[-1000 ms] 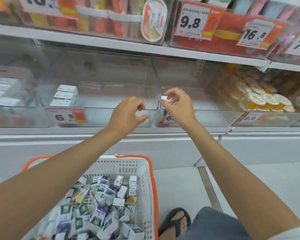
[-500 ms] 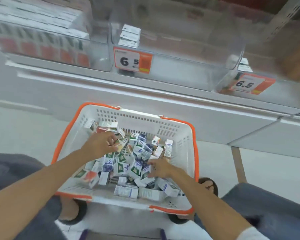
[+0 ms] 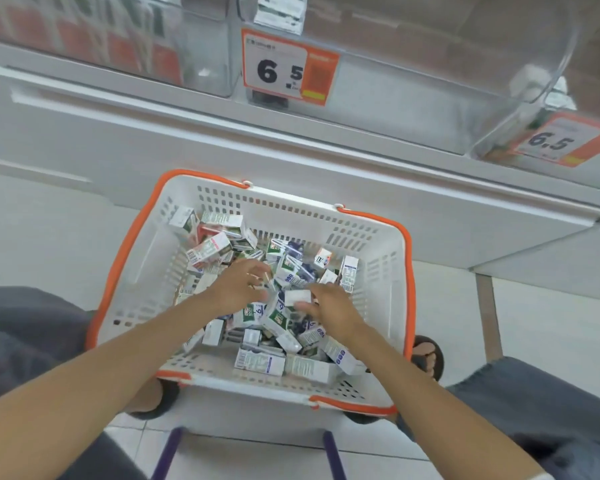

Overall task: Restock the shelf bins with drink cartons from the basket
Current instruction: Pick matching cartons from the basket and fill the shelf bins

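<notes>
A white basket (image 3: 142,271) with an orange rim sits on the floor below the shelf, holding several small drink cartons in a loose heap. Both hands are down inside it. My right hand (image 3: 331,308) pinches a small white carton (image 3: 297,295) between thumb and fingers. My left hand (image 3: 238,284) hovers over the heap with curled fingers touching the cartons; whether it holds one is hidden. Above, a clear shelf bin (image 3: 413,74) carries a "6.5" price tag (image 3: 288,72) and a few white cartons (image 3: 279,10) at its back.
A second clear bin (image 3: 548,129) with another 6.5 tag is at the right; a fuller bin (image 3: 101,39) is at the left. The white shelf base (image 3: 187,133) runs across. My sandalled feet (image 3: 426,355) and knees flank the basket. Two purple bars (image 3: 167,452) lie near the bottom edge.
Both hands dropped from the shelf bins into the basket. Since half a second ago they moved toward its middle, and my right hand has lifted a white carton.
</notes>
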The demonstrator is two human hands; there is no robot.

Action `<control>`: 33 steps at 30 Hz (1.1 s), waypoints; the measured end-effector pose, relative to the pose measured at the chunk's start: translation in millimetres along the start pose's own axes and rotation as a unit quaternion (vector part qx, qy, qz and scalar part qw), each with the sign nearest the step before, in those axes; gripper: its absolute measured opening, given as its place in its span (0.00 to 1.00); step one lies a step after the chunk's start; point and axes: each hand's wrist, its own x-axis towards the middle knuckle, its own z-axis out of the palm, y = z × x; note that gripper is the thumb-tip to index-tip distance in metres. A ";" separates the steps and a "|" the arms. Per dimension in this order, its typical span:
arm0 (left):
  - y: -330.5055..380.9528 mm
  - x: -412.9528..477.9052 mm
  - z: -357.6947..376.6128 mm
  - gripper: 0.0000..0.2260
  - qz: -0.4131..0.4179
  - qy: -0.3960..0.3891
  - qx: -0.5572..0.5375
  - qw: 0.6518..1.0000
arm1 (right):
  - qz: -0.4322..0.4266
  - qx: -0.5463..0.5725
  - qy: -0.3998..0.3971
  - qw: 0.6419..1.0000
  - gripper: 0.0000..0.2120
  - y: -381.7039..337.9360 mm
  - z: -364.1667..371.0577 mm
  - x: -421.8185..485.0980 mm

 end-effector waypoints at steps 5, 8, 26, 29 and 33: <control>-0.9 -2.4 1.7 0.29 -0.055 -0.084 -0.147 0.984 | 0.031 0.290 -0.009 0.956 0.16 -36.7 -39.3 22.6; -12.4 -4.1 -17.3 0.22 -0.077 -0.001 -0.211 0.974 | 0.029 0.259 -0.041 0.964 0.21 -39.3 -30.1 33.4; -46.5 -3.2 -29.9 0.33 -0.103 0.092 -0.228 0.964 | 0.081 0.310 -0.128 0.939 0.20 -0.7 51.2 20.9; -44.1 -4.0 -29.0 0.28 -0.097 0.095 -0.245 0.960 | 0.116 0.275 -0.089 0.950 0.16 -1.0 38.4 21.7; -35.4 -2.1 -33.3 0.27 -0.091 0.095 -0.220 0.967 | 0.135 0.291 -0.042 0.946 0.27 -12.4 -5.6 28.3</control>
